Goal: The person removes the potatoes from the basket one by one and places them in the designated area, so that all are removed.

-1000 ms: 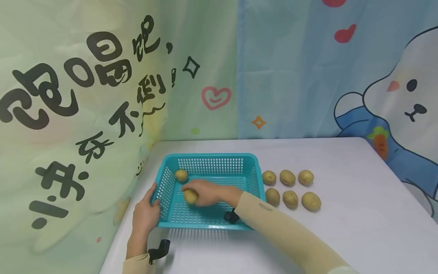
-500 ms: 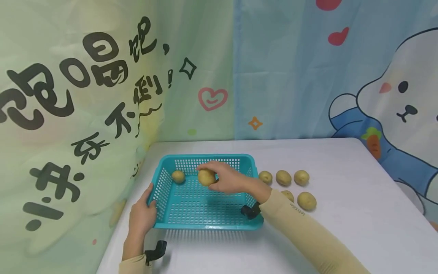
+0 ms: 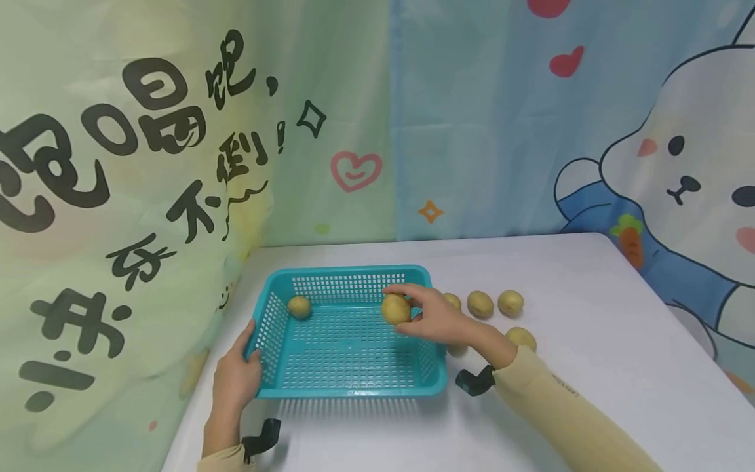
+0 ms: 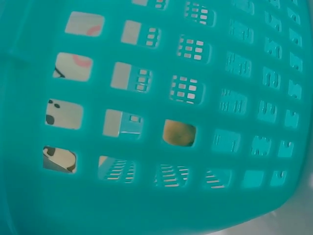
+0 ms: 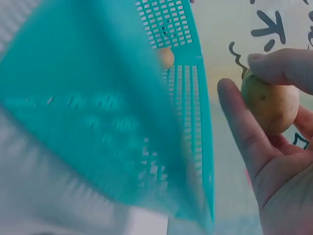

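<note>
In the head view my right hand [image 3: 439, 318] holds a potato [image 3: 395, 309] above the right part of a turquoise plastic basket [image 3: 348, 392]. Thumb and fingers curl round this potato [image 5: 271, 105] in the right wrist view. At the basket's left side my left hand [image 3: 236, 380] grips the rim. Another potato [image 3: 299, 307] lies inside, near the back left corner. The left wrist camera looks closely at the perforated basket wall [image 4: 98, 200]; the left hand itself is out of that view.
Right of the basket several potatoes lie on the white table [image 3: 590, 367], among them a potato [image 3: 480, 304], a rear potato [image 3: 510, 303] and a nearer potato [image 3: 522, 339]. My right arm partly covers this group. A printed curtain [image 3: 460, 118] hangs behind.
My right hand has lifted the potato from the basket's floor and carried it right, toward the basket's right wall. The left hand keeps its grip on the rim. The head view has shifted slightly.
</note>
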The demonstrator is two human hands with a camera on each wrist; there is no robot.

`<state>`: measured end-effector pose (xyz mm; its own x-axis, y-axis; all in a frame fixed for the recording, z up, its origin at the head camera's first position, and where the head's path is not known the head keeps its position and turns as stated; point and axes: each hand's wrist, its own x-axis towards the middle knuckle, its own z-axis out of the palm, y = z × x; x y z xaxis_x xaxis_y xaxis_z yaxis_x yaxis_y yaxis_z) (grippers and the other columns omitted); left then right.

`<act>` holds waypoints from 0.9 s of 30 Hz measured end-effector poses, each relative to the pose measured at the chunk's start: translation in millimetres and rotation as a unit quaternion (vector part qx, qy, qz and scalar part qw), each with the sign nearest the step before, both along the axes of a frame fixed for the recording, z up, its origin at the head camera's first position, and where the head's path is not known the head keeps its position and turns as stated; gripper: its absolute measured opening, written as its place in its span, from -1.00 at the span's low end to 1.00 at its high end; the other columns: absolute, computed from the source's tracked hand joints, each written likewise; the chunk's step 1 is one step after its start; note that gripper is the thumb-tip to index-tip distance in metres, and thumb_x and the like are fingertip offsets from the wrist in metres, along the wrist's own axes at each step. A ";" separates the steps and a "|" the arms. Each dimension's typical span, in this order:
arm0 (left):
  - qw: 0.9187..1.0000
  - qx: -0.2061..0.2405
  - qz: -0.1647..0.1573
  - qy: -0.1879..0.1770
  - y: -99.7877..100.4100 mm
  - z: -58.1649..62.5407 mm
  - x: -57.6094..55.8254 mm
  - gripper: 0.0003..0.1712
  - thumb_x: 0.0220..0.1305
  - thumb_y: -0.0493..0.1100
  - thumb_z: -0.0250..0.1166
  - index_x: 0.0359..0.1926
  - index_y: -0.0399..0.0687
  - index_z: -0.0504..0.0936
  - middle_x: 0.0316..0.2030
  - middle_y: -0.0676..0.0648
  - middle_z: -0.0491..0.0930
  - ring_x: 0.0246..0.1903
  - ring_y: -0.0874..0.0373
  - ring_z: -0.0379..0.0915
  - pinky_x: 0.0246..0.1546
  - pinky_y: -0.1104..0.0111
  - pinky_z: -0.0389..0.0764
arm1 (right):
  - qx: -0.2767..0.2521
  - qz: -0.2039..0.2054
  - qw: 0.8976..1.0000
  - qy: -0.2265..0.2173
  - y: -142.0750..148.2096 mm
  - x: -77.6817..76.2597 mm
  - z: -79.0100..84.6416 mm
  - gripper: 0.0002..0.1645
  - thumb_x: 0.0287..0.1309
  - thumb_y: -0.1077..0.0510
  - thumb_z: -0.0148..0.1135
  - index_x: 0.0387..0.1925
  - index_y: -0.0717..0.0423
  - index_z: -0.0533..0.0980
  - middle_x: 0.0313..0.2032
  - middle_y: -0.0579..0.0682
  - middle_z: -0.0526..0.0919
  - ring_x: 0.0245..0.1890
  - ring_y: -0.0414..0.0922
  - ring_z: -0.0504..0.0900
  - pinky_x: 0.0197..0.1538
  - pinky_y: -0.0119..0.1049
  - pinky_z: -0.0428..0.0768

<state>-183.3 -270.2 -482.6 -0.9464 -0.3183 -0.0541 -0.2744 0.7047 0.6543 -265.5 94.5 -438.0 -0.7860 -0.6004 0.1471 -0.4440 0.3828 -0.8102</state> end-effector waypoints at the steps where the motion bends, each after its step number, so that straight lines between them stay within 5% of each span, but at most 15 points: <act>1: 1.000 0.000 0.001 -0.001 -0.1 0.2 0.5 -0.33 0.45 -0.22 -0.06 0.53 0.10 0.07 0.34 -0.42 0.27 -0.04 -0.20 0.41 -0.10 -0.06 0.44 | -0.003 -0.007 1.000 -0.007 5.3 2.7 0.3 -0.21 0.06 0.24 0.40 0.34 -0.12 0.37 0.21 -0.01 0.47 -0.02 -0.01 0.58 -0.25 -0.28 0.64; 10: 1.000 -0.001 -0.004 0.000 0.6 2.8 -0.6 -0.34 0.45 -0.21 -0.06 0.53 0.09 0.08 0.32 -0.41 0.29 -0.16 -0.16 0.43 -0.28 0.13 0.43 | -0.061 -0.041 0.996 -0.058 50.4 26.4 -9.1 -0.20 0.09 0.33 0.38 0.35 -0.13 0.33 0.33 0.07 0.33 0.09 0.12 0.53 -0.23 -0.26 0.65; 16: 1.000 -0.005 -0.006 0.003 1.8 3.6 -1.2 -0.34 0.44 -0.21 -0.04 0.52 0.07 0.10 0.32 -0.41 0.31 -0.21 -0.13 0.44 -0.36 0.22 0.39 | -0.087 -0.087 0.991 -0.051 79.5 41.7 -24.4 -0.20 0.07 0.33 0.39 0.35 0.15 0.31 0.36 0.21 0.28 0.14 0.29 0.46 -0.18 -0.32 0.65; 22: 1.000 -0.003 -0.001 -0.002 0.9 4.0 -0.8 -0.33 0.45 -0.21 -0.05 0.53 0.11 0.08 0.33 -0.40 0.28 -0.18 -0.15 0.42 -0.34 0.20 0.39 | -0.060 -0.117 0.991 -0.029 102.9 54.2 -40.3 -0.21 0.05 0.26 0.43 0.32 0.20 0.33 0.31 0.25 0.36 0.15 0.26 0.48 -0.05 -0.40 0.57; 27: 1.000 0.004 0.000 -0.008 0.5 4.1 1.1 -0.33 0.45 -0.20 -0.06 0.53 0.11 0.07 0.33 -0.41 0.28 -0.16 -0.16 0.42 -0.33 0.17 0.40 | -0.018 -0.093 0.995 -0.026 108.8 65.6 -58.8 -0.22 0.03 0.23 0.45 0.31 0.17 0.37 0.25 0.18 0.45 0.14 0.13 0.52 0.04 -0.29 0.56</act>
